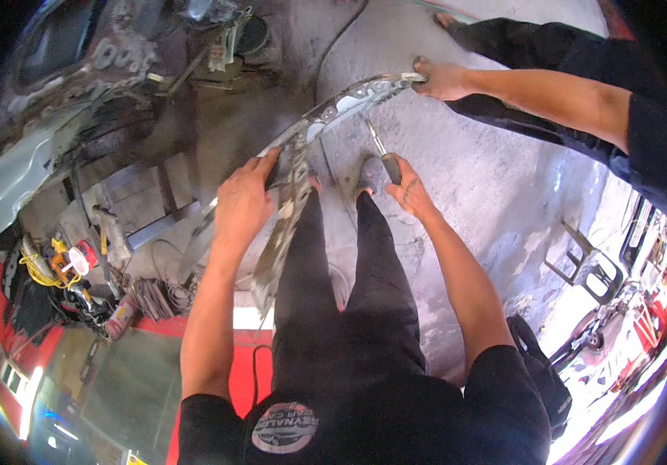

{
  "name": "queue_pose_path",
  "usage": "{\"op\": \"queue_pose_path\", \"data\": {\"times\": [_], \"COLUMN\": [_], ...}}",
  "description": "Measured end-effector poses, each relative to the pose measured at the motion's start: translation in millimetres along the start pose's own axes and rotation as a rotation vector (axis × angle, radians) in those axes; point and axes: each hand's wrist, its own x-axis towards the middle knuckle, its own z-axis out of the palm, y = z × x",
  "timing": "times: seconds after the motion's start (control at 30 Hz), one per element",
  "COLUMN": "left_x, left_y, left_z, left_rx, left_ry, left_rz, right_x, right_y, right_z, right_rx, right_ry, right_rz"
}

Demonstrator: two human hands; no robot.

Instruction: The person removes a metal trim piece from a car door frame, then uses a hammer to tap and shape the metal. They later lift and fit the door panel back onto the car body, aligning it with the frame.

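Observation:
A long curved metal car body piece point(325, 116), bare and grimy with holes along it, runs from in front of my legs up toward the right. My left hand point(246, 198) grips it near its bend, fingers over its upper edge, thumb mostly hidden. A lower arm of the piece point(288, 209) hangs down beside my left leg. In my right hand point(409, 188) is a screwdriver point(387, 160), its dark handle in my closed fingers and its shiny shaft pointing up, apart from the metal. Another person's hand point(440, 80) holds the piece's far right end.
A partly stripped car body point(77, 116) stands at the left. Tools and cables point(147, 298) lie on a red car point(248, 372) at lower left, a hammer point(105, 240) among them. The other person's dark-clothed legs point(519, 46) are at upper right. A black frame point(581, 260) lies at right.

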Motion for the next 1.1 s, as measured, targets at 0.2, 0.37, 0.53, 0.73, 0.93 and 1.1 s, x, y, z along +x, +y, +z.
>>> {"op": "queue_pose_path", "data": {"times": [0.2, 0.37, 0.53, 0.73, 0.93, 1.1], "left_x": [11.4, 17.1, 19.1, 22.7, 25.1, 24.4], "left_y": [14.8, 8.1, 14.9, 18.4, 21.5, 17.5], "left_z": [-3.4, 4.4, 7.7, 8.2, 8.0, 10.8], "left_rx": [-0.032, -0.047, -0.018, -0.020, -0.023, -0.029], "left_ry": [-0.016, -0.005, -0.018, -0.063, -0.068, -0.053], "left_rz": [-0.083, -0.026, -0.071, -0.114, -0.137, -0.152], "right_x": [67.3, 110.8, 125.6, 141.4, 150.3, 151.0], "right_y": [60.3, 90.4, 74.9, 74.2, 82.6, 79.9], "right_z": [8.9, 15.3, 9.3, 2.9, 12.1, 15.8], "right_rx": [-0.061, -0.126, -0.080, -0.129, -0.121, -0.084], "right_ry": [0.050, 0.109, 0.080, 0.018, 0.046, 0.061], "right_rz": [-0.098, -0.153, -0.166, -0.120, -0.159, -0.156]}}
